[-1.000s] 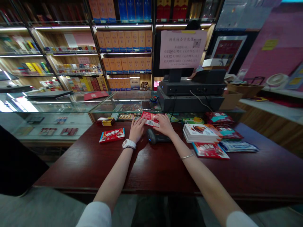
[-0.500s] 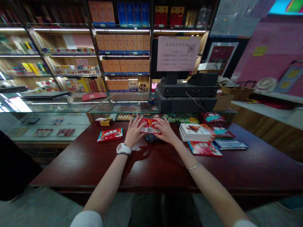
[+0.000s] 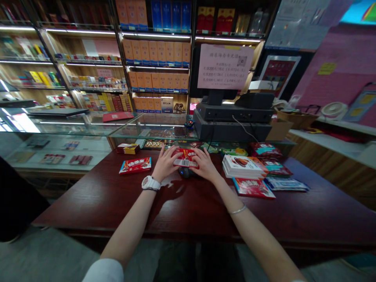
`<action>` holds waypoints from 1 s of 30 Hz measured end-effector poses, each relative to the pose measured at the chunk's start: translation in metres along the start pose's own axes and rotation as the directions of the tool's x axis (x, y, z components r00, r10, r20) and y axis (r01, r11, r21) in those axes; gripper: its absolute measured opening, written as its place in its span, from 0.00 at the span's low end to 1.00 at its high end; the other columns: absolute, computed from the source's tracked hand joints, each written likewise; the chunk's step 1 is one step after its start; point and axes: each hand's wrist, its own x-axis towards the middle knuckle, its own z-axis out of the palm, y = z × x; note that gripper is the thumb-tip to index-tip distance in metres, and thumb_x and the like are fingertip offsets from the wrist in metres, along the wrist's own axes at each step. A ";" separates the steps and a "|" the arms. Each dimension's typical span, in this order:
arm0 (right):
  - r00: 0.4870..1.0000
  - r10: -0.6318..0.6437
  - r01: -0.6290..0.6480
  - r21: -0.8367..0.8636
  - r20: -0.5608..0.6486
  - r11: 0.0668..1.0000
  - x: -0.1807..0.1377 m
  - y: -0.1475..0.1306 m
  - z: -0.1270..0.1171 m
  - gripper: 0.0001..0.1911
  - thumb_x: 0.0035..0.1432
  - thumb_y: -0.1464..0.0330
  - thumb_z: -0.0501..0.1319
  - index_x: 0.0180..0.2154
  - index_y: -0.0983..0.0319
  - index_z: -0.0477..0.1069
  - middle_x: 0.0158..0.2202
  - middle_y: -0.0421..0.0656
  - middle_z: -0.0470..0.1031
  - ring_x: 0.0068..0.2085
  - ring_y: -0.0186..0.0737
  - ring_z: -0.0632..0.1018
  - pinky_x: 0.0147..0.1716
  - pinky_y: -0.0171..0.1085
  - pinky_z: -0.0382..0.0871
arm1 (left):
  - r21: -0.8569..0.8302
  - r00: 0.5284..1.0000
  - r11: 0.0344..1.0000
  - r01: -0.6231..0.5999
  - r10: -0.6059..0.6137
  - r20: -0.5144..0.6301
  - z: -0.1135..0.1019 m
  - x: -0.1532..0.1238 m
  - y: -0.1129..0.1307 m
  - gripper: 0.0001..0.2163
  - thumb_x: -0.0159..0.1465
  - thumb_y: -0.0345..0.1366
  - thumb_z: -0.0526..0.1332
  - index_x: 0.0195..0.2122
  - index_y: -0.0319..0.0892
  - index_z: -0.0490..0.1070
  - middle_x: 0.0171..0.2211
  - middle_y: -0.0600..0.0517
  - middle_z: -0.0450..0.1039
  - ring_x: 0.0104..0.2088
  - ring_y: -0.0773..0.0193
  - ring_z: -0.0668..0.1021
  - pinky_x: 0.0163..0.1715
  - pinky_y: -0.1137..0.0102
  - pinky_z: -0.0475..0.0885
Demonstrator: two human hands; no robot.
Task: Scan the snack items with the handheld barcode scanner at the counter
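Red snack packet (image 3: 185, 156) held between both hands above a dark wooden counter (image 3: 205, 211).
Its long axis runs left to right: the left hand (image 3: 164, 165), fingers spread, grips the left end, the right hand (image 3: 205, 166) pinches the right end; a black scanner (image 3: 185, 172) lies just beneath.

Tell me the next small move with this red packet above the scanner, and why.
Probably tilt the red packet so its white barcode label faces the dark scanner lying on the counter just beneath. The left hand and right hand grip its ends, and the label appears to face up, away from the scanner.
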 end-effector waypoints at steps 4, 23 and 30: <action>1.000 -0.002 0.003 -0.012 0.030 1.000 0.001 0.000 -0.003 0.10 0.56 0.68 0.64 0.42 0.59 0.69 0.65 0.53 0.63 0.67 0.53 0.62 0.67 0.64 0.46 | -0.003 1.000 1.000 0.001 -0.001 -0.014 -0.001 0.000 0.002 0.19 0.61 0.36 0.63 0.55 0.48 0.71 0.63 0.45 0.66 0.64 0.50 0.67 0.70 0.46 0.46; 0.987 0.120 -0.141 0.226 0.105 0.964 -0.027 0.019 -0.006 0.27 0.58 0.59 0.66 0.57 0.57 0.67 0.61 0.51 0.69 0.61 0.51 0.71 0.61 0.55 0.64 | -0.056 0.953 0.963 0.263 -0.268 -0.142 0.018 -0.011 -0.018 0.17 0.58 0.39 0.66 0.50 0.48 0.74 0.60 0.46 0.68 0.62 0.49 0.69 0.68 0.49 0.50; 0.964 0.073 -0.150 0.297 0.255 0.943 -0.030 0.011 0.014 0.32 0.53 0.62 0.71 0.58 0.59 0.67 0.60 0.52 0.70 0.61 0.52 0.71 0.62 0.53 0.63 | -0.055 0.934 0.943 0.327 -0.331 -0.135 0.026 -0.016 -0.027 0.18 0.58 0.40 0.66 0.50 0.48 0.73 0.60 0.46 0.68 0.61 0.50 0.69 0.69 0.50 0.49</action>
